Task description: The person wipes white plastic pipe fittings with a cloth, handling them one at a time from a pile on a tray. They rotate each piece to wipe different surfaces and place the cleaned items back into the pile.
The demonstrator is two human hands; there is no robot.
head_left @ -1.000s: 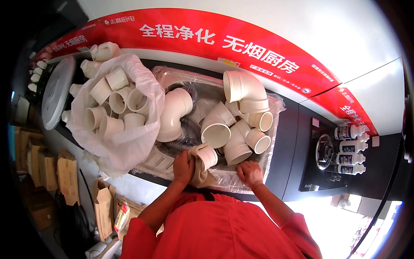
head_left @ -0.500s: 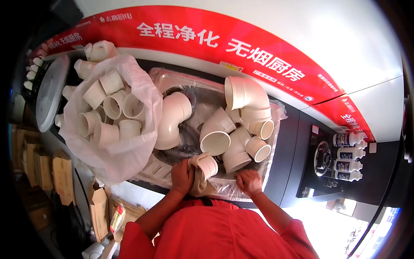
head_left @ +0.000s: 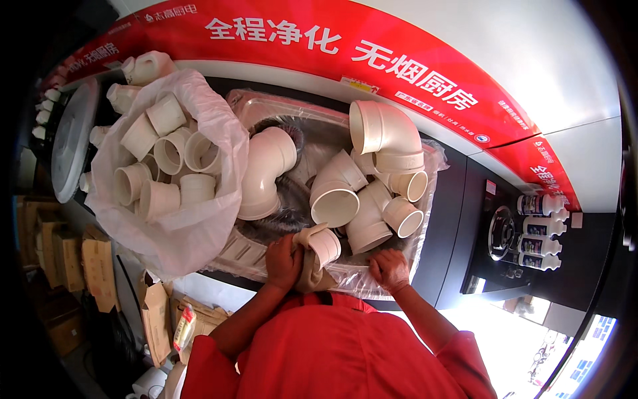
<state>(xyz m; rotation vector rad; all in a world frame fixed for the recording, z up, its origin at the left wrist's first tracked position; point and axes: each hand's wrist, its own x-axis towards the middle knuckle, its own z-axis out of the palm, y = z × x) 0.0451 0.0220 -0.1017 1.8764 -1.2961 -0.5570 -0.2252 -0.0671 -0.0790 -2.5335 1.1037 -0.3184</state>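
Note:
A brown cloth is wrapped partly round a short white plastic pipe fitting. My left hand is closed on the cloth at the fitting's left side. Near the front rim of the steel sink, which is covered in clear plastic film, my right hand rests with its fingers curled; whatever they may grip is hidden. Beyond my hands, inside the sink, lie a white pipe elbow, a tee-shaped fitting and a larger elbow. Another elbow leans at the sink's left.
On the left stands a white plastic bag filled with several short pipe fittings. White jugs are behind it. Several white bottles stand beside a gas hob at the right. Cardboard boxes lie low on the left.
The view has shifted a little, so most things sit slightly higher in the picture. Both hands keep about the same places, the left still on the cloth.

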